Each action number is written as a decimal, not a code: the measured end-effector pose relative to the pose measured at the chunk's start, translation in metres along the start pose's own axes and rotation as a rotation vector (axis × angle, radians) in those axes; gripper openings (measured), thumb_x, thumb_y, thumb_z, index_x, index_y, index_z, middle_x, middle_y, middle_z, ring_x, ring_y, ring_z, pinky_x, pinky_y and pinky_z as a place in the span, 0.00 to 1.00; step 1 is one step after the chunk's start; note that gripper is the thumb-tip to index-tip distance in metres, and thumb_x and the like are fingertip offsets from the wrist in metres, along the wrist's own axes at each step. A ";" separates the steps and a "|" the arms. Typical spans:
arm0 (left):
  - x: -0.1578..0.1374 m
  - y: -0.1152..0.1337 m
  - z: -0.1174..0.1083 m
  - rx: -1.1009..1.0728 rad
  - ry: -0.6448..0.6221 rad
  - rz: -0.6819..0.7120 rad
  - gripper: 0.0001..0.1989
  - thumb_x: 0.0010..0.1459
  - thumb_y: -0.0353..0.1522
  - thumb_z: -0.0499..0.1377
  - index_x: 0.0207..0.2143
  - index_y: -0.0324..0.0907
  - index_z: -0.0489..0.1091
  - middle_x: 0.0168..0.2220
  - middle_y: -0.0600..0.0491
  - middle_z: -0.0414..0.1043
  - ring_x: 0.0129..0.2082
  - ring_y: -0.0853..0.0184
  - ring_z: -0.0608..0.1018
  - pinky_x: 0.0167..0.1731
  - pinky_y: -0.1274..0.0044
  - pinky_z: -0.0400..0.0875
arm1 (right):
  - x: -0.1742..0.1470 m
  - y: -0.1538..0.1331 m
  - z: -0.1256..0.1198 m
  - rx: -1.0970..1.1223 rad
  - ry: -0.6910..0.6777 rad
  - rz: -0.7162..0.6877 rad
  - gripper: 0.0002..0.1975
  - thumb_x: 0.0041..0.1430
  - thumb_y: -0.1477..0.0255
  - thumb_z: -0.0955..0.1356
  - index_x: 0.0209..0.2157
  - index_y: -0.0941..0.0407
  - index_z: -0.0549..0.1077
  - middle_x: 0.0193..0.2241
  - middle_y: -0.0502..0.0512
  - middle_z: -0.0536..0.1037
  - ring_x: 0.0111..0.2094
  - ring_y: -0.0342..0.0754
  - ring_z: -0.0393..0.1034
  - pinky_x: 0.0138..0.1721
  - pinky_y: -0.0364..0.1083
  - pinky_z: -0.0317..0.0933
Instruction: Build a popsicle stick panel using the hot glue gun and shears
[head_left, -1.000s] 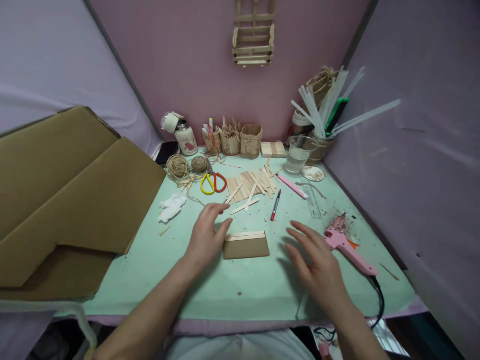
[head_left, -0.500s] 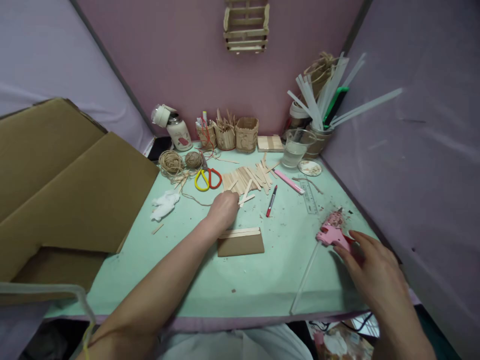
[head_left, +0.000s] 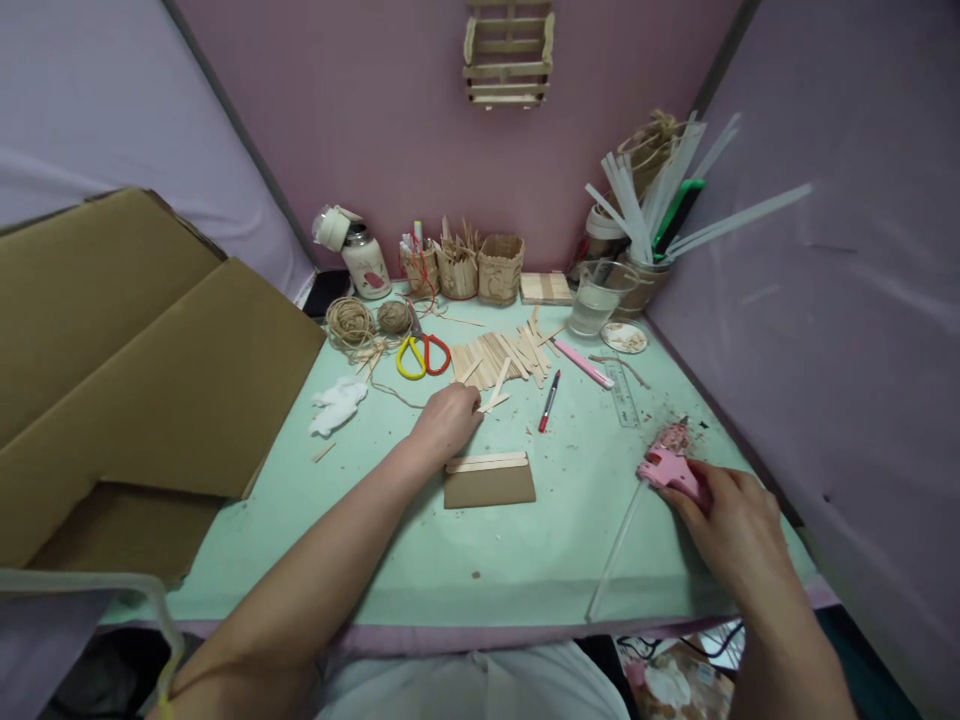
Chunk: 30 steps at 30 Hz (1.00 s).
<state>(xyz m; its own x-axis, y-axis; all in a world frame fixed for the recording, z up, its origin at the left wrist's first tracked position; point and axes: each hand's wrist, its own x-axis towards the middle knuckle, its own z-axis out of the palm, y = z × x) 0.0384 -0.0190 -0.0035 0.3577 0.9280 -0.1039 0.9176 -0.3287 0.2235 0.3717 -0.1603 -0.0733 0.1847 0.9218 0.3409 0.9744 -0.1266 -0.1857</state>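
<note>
My left hand (head_left: 448, 418) is closed, its fingertips at one end of a loose wooden craft stick (head_left: 496, 402) that juts out to the right. Just beyond lies a row of craft sticks (head_left: 487, 358). Below that hand a small cardboard rectangle (head_left: 490, 489) lies flat, with pale craft sticks (head_left: 487, 462) along its far edge. On the right, my right hand (head_left: 731, 515) is wrapped round the handle of a pink hot glue gun (head_left: 670, 470). A long clear glue stick (head_left: 615, 555) trails from the gun towards the table's front edge.
Scissors (head_left: 424, 357), twine balls (head_left: 350, 322) and a white glove-like cloth (head_left: 337, 405) lie left. A red pen (head_left: 550, 402), pink cutter (head_left: 583, 364) and clear ruler (head_left: 622, 395) lie right of centre. A cup of water (head_left: 592, 303) stands behind; a large cardboard box (head_left: 165, 380) fills the left.
My right hand has closed round the glue gun handle. My left hand has drawn slightly back and left, the craft stick shifting with it. The view has moved a little.
</note>
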 end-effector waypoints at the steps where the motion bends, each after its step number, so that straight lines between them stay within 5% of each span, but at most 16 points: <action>1: 0.001 0.001 0.002 0.006 -0.002 0.000 0.09 0.58 0.30 0.56 0.38 0.38 0.74 0.39 0.45 0.74 0.40 0.60 0.76 0.38 0.74 0.66 | 0.001 0.001 0.000 -0.001 -0.015 0.003 0.28 0.60 0.55 0.60 0.45 0.65 0.75 0.37 0.71 0.76 0.40 0.65 0.70 0.43 0.61 0.63; 10: 0.000 0.005 0.004 -0.065 0.044 -0.013 0.09 0.58 0.26 0.53 0.35 0.36 0.74 0.37 0.42 0.75 0.39 0.59 0.76 0.38 0.72 0.66 | 0.004 -0.019 -0.032 0.344 -0.056 0.236 0.27 0.53 0.53 0.63 0.44 0.60 0.75 0.39 0.66 0.76 0.39 0.60 0.70 0.40 0.56 0.66; 14: -0.008 -0.005 -0.006 -0.577 0.096 -0.085 0.05 0.53 0.29 0.59 0.31 0.38 0.74 0.30 0.49 0.74 0.30 0.66 0.73 0.32 0.75 0.65 | -0.001 -0.042 -0.049 0.736 -0.105 0.458 0.25 0.53 0.52 0.68 0.47 0.53 0.73 0.40 0.57 0.77 0.35 0.52 0.71 0.34 0.49 0.67; 20: -0.022 -0.020 -0.007 -1.689 -0.362 -0.216 0.11 0.44 0.31 0.69 0.30 0.34 0.73 0.27 0.52 0.71 0.23 0.77 0.68 0.22 0.84 0.60 | -0.004 -0.088 -0.060 1.451 -0.131 0.688 0.23 0.40 0.51 0.76 0.36 0.51 0.78 0.36 0.55 0.80 0.36 0.52 0.75 0.32 0.46 0.72; 25: -0.023 -0.020 0.004 -1.915 -0.623 -0.190 0.10 0.44 0.26 0.69 0.29 0.31 0.73 0.26 0.50 0.70 0.21 0.79 0.66 0.18 0.89 0.56 | -0.012 -0.136 -0.056 1.707 -0.327 0.568 0.23 0.47 0.50 0.73 0.36 0.54 0.80 0.32 0.58 0.80 0.32 0.51 0.75 0.27 0.45 0.70; 30: -0.025 -0.019 0.008 -1.943 -0.725 -0.132 0.12 0.42 0.26 0.71 0.28 0.31 0.72 0.26 0.49 0.71 0.21 0.78 0.67 0.17 0.89 0.56 | -0.025 -0.150 -0.041 1.484 -0.269 0.406 0.22 0.59 0.52 0.66 0.41 0.56 0.78 0.38 0.60 0.80 0.35 0.51 0.73 0.31 0.46 0.67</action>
<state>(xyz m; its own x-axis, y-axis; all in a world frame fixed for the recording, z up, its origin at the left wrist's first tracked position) 0.0131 -0.0374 -0.0132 0.7528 0.5448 -0.3694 -0.2223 0.7387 0.6363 0.2263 -0.1793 -0.0161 0.2087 0.9735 -0.0939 -0.1564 -0.0615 -0.9858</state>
